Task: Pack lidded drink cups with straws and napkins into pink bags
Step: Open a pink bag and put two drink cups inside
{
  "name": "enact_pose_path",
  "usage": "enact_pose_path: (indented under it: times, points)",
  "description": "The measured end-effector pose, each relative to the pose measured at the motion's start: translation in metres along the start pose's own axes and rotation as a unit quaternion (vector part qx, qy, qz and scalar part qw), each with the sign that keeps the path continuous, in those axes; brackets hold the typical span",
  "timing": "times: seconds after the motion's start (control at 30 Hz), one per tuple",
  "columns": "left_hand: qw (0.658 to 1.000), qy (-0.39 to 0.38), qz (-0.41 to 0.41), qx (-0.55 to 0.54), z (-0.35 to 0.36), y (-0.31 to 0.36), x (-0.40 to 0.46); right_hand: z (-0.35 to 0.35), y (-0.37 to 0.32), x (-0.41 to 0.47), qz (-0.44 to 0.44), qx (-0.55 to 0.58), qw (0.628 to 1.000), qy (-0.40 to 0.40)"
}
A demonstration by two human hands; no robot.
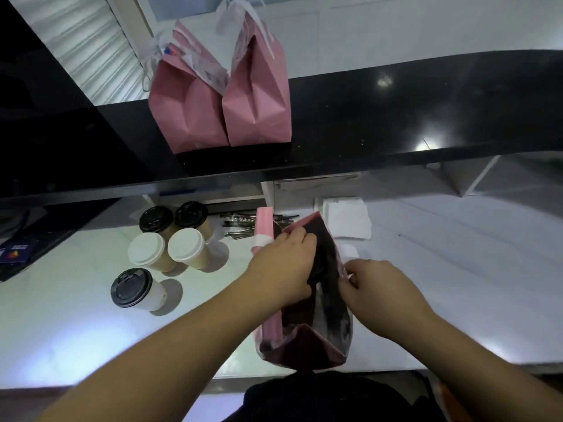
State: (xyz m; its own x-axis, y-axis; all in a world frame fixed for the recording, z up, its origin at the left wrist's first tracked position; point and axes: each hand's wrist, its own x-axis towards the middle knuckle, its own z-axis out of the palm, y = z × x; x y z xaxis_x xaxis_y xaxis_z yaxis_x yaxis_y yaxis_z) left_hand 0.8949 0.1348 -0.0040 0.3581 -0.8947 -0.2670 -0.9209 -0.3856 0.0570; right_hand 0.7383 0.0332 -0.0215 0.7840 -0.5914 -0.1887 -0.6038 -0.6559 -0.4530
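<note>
A pink bag [307,342] stands open on the white counter in front of me, its inside dark. My left hand [283,263] grips the bag's left rim, with the fingers curled over the edge. My right hand [374,287] pinches the right rim. Left of the bag stand several lidded cups: two with white lids [185,245], two with black lids behind them [157,219], and one black-lidded cup [131,288] nearer to me. Wrapped straws [240,223] lie behind the bag. White napkins [347,216] are stacked at its far right.
Two closed pink bags [256,95] stand on the raised black ledge [396,117] behind the counter. A flat stack of folded pink bags [263,228] lies just behind my left hand. A dark device with cards [18,251] sits at the far left edge.
</note>
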Motion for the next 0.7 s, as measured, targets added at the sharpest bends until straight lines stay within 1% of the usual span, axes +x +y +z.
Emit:
enact_pose_path:
  times: [0.07,0.2,0.3,0.5,0.63,0.7]
  points:
    - [1.0,0.01,-0.003,0.025,0.008,0.001,0.01,0.0,0.002,0.0,0.001,-0.004,1.0,-0.001]
    - [0.999,-0.008,-0.036,0.032,0.022,0.001,0.024,-0.002,0.006,-0.001,0.004,-0.007,1.0,0.002]
    - [0.998,-0.007,-0.038,0.041,0.03,0.002,0.031,-0.002,0.007,-0.003,0.002,-0.009,1.0,0.003]
    - [0.995,-0.069,-0.046,0.06,0.029,0.001,0.045,-0.002,0.006,-0.003,0.002,-0.007,1.0,0.01]
    - [0.992,-0.091,-0.071,0.052,0.028,0.005,0.051,-0.003,0.007,-0.002,0.001,-0.012,1.0,0.018]
    - [0.991,-0.09,-0.084,0.058,0.029,0.006,0.049,-0.003,0.008,-0.002,0.002,-0.011,1.0,0.019]
